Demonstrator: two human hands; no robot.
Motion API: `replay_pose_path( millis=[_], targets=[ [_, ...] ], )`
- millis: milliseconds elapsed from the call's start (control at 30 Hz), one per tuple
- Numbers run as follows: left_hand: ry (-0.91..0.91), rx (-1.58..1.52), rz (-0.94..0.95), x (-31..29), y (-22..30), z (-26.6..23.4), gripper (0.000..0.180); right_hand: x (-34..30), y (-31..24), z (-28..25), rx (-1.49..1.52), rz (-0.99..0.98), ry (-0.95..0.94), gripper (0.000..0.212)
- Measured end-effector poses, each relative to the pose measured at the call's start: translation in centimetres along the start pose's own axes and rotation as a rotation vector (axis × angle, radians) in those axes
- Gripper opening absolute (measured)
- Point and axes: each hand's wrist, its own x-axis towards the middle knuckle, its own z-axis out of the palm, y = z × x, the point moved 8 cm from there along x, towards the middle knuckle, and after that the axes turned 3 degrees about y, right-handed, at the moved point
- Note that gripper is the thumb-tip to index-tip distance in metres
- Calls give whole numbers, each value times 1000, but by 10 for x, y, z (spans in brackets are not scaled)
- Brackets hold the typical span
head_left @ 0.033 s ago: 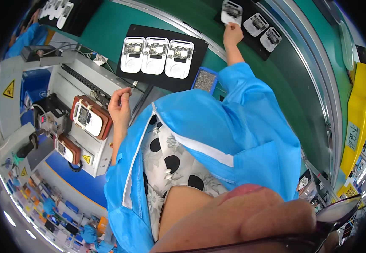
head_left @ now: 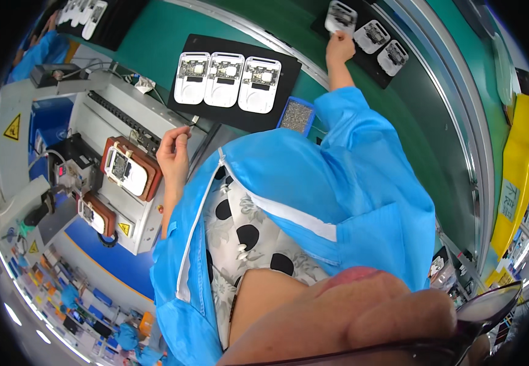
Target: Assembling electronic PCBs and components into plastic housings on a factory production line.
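At the far right, my right hand [head_left: 340, 50] is closed on the near edge of a white plastic housing [head_left: 341, 17] with a dark inside. Two similar housings [head_left: 372, 36] lie beside it on a black mat [head_left: 386, 79]. My left hand [head_left: 174, 151] is by the machine, its fingers curled in; whether anything is between them is hidden. Ahead of that hand, three white housings [head_left: 257, 97] with circuit boards lie in a row on another black mat [head_left: 182, 49]. A blue tray [head_left: 306, 128] of tiny metal parts sits at this mat's right corner.
On the left stands a white machine [head_left: 139, 229] with two brown fixtures [head_left: 153, 189], each bearing a white housing. A yellow bin [head_left: 516, 165] is at the right, past metal rails [head_left: 468, 122]. At the far left a co-worker's blue sleeve [head_left: 36, 55] shows near more housings.
My right hand and the housing in it have shifted slightly to the right, towards the other two. My left hand has stayed in place.
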Motion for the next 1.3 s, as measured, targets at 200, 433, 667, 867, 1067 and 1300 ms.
replay_pose_path(
  millis=[200,433,667,867,1067,1300],
  targets=[
    [-67,142,-14,-7,-3,16,14,25,16,30,-150,-157,-230,48],
    [-229,-21,-225,-1,-48,44,22,-122,-85,30,-5,-385,-885,51],
    [-382,92,-83,50,-59,112,36,-143,-111,12,-173,-496,-889,41],
    [-232,280,145,66,-36,117,69,-181,-155,-20,24,-508,-1066,26],
    [-470,-204,-83,50,-21,107,44,-234,-214,-58,467,-317,-1257,22],
    [-260,-418,-93,29,-18,26,29,-323,-245,-68,704,-158,-1505,54]
  ],
)
